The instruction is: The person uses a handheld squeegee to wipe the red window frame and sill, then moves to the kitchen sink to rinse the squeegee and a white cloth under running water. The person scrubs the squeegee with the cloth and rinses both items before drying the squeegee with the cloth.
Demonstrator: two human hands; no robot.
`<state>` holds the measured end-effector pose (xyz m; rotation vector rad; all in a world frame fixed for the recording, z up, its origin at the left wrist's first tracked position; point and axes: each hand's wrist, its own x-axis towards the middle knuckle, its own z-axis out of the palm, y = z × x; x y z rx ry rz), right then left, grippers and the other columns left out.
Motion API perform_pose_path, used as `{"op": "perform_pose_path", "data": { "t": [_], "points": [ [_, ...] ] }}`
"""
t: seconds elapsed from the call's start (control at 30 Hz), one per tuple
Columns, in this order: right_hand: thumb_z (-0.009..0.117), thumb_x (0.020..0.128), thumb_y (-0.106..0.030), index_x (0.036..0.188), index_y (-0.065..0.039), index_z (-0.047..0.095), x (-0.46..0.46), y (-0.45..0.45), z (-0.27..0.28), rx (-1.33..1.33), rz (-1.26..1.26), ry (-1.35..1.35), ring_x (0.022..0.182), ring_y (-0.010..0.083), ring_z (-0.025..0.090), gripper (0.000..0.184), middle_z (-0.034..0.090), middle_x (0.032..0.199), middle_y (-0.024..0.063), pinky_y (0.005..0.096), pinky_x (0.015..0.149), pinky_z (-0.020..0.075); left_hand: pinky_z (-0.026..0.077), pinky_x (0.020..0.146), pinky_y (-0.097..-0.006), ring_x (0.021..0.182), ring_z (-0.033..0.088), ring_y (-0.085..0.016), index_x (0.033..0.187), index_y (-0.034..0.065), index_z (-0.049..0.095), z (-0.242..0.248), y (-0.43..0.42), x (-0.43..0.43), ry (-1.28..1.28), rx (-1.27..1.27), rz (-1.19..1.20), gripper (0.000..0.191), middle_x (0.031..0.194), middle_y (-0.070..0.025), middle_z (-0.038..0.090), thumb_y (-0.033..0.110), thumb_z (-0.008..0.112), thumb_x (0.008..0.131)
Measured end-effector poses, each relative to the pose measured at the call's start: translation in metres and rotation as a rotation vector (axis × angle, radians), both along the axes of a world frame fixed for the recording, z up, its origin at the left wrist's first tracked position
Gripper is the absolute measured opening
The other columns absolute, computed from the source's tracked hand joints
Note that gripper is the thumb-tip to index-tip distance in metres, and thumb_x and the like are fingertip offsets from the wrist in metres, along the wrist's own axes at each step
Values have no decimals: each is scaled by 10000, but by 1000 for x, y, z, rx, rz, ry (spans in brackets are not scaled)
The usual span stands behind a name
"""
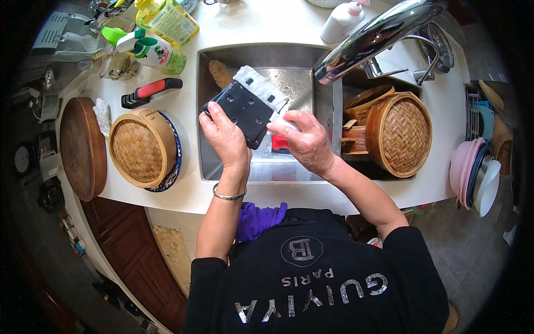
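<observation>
Over the steel sink basin [202, 167], my left hand [227, 137] grips a flat black plastic piece [246, 104] with several small holes, tilted. A wet whitish strip [262, 88] with two dark slots runs along its far edge; I cannot tell whether it is cloth or foam. In my right hand [306, 142] is a small white sponge or pad [285, 121], pressed to the black piece's right corner. Wet foam or water shows on both hands. Below them in the basin lies a red and black object [280, 143], partly hidden by my right hand.
A chrome faucet [375, 37] leans over the sink's right side. Bamboo steamers [137, 148] [406, 129] flank the basin. On the left counter are a red-and-black handled tool [154, 88], a spray bottle [160, 56], a yellow bottle [171, 23] and a round wooden board [83, 148].
</observation>
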<state>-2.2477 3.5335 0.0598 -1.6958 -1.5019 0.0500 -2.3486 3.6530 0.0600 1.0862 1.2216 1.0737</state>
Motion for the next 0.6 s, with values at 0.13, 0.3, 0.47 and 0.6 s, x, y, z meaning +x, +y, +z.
{"op": "perform_pose_path", "data": {
  "t": [0.13,0.3,0.47,0.6],
  "points": [
    [618,760,29,918,-56,648,23,3,-13,-117,-231,297,805,235,575,182,552,894,103,307,692,476,430,627,-259,677,464,-94,833,33,437,-6,-1,-4,74,17,3,292,757,-33,505,288,401,971],
    [595,669,72,975,-62,637,13,28,13,-13,-131,463,907,270,568,337,567,1005,138,346,812,466,424,648,-311,680,471,-143,857,0,440,-8,-8,5,166,130,-48,288,731,-69,499,267,417,963],
    [543,623,75,1015,-68,635,-3,23,-8,26,-33,159,939,309,526,427,544,1000,145,411,860,410,418,671,-323,707,470,-165,866,-10,439,-5,-11,11,181,178,-117,280,762,-99,529,256,435,955],
    [526,694,12,1083,-58,605,11,35,-4,-9,-73,219,961,306,504,403,527,1018,154,387,864,398,425,678,-313,714,482,-158,868,-4,439,-8,-22,17,204,184,-226,269,779,-96,532,250,431,955]
  ]
}}
